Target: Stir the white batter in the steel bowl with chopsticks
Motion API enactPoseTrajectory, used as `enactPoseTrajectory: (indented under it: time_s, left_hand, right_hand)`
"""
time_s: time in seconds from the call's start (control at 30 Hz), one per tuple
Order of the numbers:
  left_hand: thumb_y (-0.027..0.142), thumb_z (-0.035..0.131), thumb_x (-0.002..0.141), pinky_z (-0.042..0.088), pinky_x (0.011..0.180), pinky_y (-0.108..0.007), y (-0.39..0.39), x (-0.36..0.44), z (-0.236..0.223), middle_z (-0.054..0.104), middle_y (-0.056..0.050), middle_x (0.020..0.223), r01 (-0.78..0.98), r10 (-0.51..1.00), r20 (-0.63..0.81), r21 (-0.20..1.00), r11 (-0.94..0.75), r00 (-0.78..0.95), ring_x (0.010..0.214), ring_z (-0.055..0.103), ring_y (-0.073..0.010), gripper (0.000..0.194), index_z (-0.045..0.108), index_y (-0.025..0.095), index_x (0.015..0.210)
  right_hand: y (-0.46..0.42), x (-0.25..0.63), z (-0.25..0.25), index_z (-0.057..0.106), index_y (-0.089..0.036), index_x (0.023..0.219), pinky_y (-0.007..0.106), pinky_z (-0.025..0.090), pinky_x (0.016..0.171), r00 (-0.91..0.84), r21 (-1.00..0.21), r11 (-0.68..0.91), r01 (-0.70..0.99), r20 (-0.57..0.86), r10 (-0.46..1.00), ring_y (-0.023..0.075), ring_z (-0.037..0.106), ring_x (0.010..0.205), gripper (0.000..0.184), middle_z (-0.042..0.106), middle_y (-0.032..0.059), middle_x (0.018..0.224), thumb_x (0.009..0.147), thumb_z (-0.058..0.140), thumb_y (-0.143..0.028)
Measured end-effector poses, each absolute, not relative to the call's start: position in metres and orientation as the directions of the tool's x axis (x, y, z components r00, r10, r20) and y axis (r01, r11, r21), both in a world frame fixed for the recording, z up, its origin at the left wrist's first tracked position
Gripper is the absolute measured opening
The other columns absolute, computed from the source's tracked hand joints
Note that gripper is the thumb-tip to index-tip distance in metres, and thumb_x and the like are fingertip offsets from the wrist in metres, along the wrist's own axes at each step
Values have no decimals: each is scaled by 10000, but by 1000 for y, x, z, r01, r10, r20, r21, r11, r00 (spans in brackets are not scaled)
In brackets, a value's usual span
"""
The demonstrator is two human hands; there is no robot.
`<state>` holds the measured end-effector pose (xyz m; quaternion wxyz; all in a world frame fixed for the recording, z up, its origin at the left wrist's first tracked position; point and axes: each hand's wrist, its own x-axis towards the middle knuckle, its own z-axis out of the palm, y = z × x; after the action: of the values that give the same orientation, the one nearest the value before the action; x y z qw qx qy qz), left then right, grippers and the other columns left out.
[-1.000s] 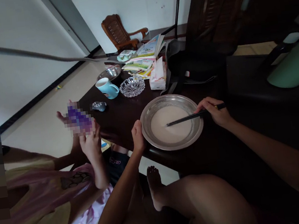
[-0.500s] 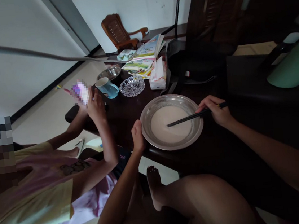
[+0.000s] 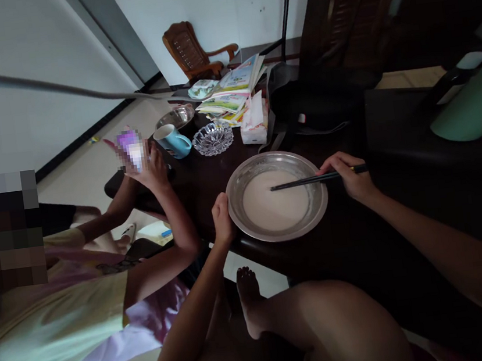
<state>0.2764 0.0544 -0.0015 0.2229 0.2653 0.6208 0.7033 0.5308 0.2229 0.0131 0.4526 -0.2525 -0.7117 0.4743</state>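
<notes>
A wide metal bowl (image 3: 281, 234) stands on the dark table, holding a pale, milky batter (image 3: 277, 208). My left hand (image 3: 222, 219) grips the bowl's left rim, its fingers curled against the side. Dark chopsticks (image 3: 307, 181) are pinched in my right hand (image 3: 348, 176) above the right rim. Their tips dip into the batter near the middle of the bowl.
Behind the bowl are a glass dish (image 3: 213, 139), a blue mug (image 3: 173, 141), a tissue pack (image 3: 255, 121), booklets (image 3: 234, 87) and a black bag (image 3: 320, 106). A green bottle (image 3: 472, 99) is at right. Another person's hand (image 3: 154, 168) holds a lit device at left.
The chopstick tips have shifted slightly up and to the right in the batter. My left hand and the bowl stay put. The other person has leaned a little to the right.
</notes>
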Motion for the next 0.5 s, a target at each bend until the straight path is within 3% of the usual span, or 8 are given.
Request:
enactPoseTrajectory:
  time_s: [0.1, 0.23, 0.4, 0.5]
  left_hand:
    - [506, 630, 809, 329, 542, -209, 55, 277, -3, 318, 49, 603, 23, 647, 110, 990, -141, -754, 579, 297, -100, 465, 376, 192, 577]
    - [491, 620, 823, 327, 540, -209, 56, 276, -6, 342, 47, 612, -7, 643, 80, 991, -131, -762, 578, 311, -100, 445, 395, 189, 586]
    - [465, 620, 833, 325, 535, -209, 57, 276, -3, 326, 48, 601, 4, 647, 93, 990, -138, -757, 572, 305, -100, 445, 383, 190, 575]
    - [454, 613, 844, 339, 548, -210, 57, 276, -2, 332, 47, 600, 4, 649, 93, 990, -138, -755, 574, 313, -101, 435, 393, 188, 578]
  right_hand:
    - [223, 531, 11, 686, -246, 782, 329, 547, 645, -509, -929, 358, -98, 356, 784, 183, 682, 653, 315, 714, 6, 691, 908, 541, -496]
    - [224, 531, 11, 697, -238, 739, 336, 542, 729, -471, -894, 445, -55, 416, 778, 191, 690, 744, 332, 726, 20, 735, 899, 558, -493]
    - [225, 530, 12, 684, -234, 778, 331, 551, 673, -499, -932, 345, -109, 352, 792, 183, 690, 663, 319, 721, 12, 682, 895, 561, -503]
    - [225, 530, 13, 692, -226, 745, 333, 555, 708, -469, -912, 402, -75, 388, 793, 188, 700, 718, 333, 725, 22, 713, 882, 578, -507]
